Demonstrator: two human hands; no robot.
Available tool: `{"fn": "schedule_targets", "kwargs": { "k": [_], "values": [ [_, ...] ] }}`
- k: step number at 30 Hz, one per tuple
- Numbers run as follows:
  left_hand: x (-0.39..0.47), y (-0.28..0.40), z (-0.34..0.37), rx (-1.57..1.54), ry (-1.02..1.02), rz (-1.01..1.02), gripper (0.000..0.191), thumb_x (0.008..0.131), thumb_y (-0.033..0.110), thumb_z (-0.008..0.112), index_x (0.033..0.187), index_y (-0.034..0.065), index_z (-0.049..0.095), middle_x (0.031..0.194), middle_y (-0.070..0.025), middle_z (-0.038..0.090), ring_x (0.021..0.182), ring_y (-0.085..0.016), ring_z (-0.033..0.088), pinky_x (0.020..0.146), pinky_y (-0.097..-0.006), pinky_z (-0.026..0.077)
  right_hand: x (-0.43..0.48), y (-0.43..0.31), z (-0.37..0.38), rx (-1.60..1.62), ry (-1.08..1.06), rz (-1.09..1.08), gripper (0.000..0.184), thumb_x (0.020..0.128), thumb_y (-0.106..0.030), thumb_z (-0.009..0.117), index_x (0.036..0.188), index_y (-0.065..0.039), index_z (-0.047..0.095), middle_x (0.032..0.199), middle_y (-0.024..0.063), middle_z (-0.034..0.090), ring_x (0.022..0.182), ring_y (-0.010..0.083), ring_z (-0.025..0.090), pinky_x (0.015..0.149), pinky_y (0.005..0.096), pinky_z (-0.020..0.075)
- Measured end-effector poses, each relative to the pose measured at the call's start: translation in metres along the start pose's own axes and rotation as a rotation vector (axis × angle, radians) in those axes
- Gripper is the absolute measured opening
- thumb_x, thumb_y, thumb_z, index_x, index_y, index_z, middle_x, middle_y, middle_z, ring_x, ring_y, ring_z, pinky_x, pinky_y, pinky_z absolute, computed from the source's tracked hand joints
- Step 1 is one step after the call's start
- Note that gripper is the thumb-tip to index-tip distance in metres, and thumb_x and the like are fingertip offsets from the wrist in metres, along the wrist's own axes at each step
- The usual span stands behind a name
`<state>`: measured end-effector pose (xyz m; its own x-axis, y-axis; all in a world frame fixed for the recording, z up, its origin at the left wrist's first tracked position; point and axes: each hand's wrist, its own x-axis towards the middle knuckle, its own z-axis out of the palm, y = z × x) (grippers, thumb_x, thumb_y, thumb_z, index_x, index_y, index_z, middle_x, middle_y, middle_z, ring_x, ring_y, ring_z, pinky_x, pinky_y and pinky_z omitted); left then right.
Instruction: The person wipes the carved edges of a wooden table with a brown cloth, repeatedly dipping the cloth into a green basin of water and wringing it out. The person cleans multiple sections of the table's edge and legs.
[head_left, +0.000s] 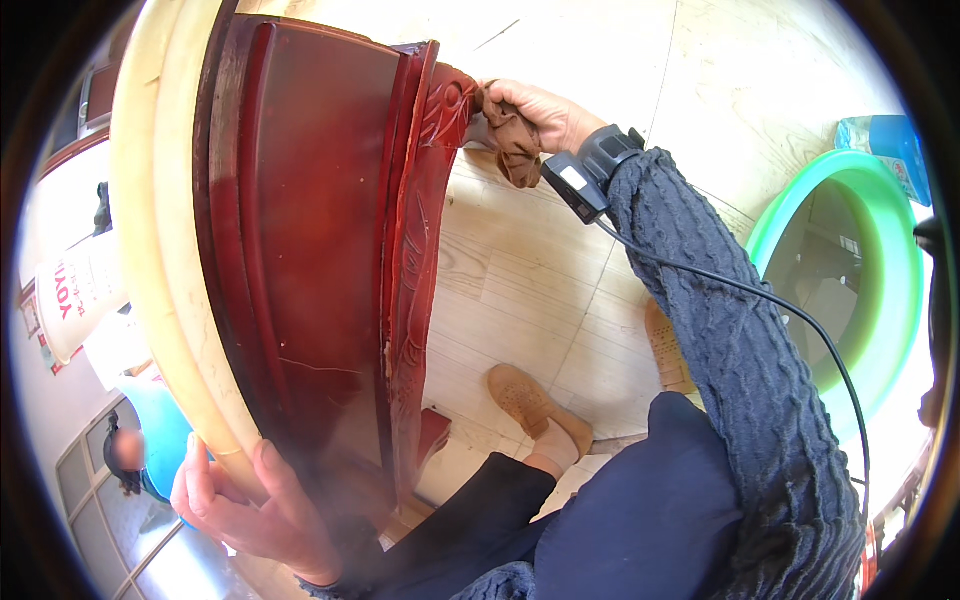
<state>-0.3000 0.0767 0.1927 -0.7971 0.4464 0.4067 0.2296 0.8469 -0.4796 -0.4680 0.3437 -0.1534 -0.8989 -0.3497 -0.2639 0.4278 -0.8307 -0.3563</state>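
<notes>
A brown cloth (514, 142) is bunched in my right hand (544, 112), at the carved corner foot (450, 105) of a red lacquered wooden cabinet (315, 210). Part of the fingers is hidden behind the cloth and the foot. My left hand (247, 510) grips the cream, rounded edge of the cabinet's top (176, 225), with the thumb on one side and the fingers on the other. Scuffs and a thin pale scratch mark the red panel. Carved relief runs along the lower apron (416, 270).
A green basin (911, 262) of murky water stands on the pale plank-patterned floor (525, 262) at right, beside a blue package (900, 150). A cable (810, 319) trails from a wrist device (577, 184). Beyond the top are a white tub (82, 292) with writing and a person (124, 454).
</notes>
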Motion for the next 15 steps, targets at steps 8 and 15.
{"fn": "schedule_targets", "kwargs": {
  "k": [8,15],
  "values": [
    [0.008,0.005,0.003,-0.025,-0.018,0.015,0.048,0.091,0.036,0.064,0.122,0.002,0.05,0.11,-0.0135,0.05,0.099,-0.025,0.053,0.076,-0.0334,0.049,-0.008,0.026,0.006,-0.203,0.164,-0.361,0.019,0.093,-0.014,0.057,0.106,-0.001,0.058,0.094,0.0049,0.064,0.081,0.0127,0.06,0.075,0.0247,0.0526],
    [0.003,0.005,-0.002,-0.037,-0.018,-0.02,0.045,0.092,0.032,0.063,0.122,0.0012,0.049,0.11,-0.014,0.049,0.099,-0.025,0.053,0.076,-0.0329,0.05,-0.022,0.034,0.028,-0.731,0.495,-0.641,0.027,0.081,-0.018,0.07,0.102,-0.004,0.062,0.092,0.0065,0.067,0.081,0.0112,0.062,0.073,0.0255,0.0523]
  ]
}}
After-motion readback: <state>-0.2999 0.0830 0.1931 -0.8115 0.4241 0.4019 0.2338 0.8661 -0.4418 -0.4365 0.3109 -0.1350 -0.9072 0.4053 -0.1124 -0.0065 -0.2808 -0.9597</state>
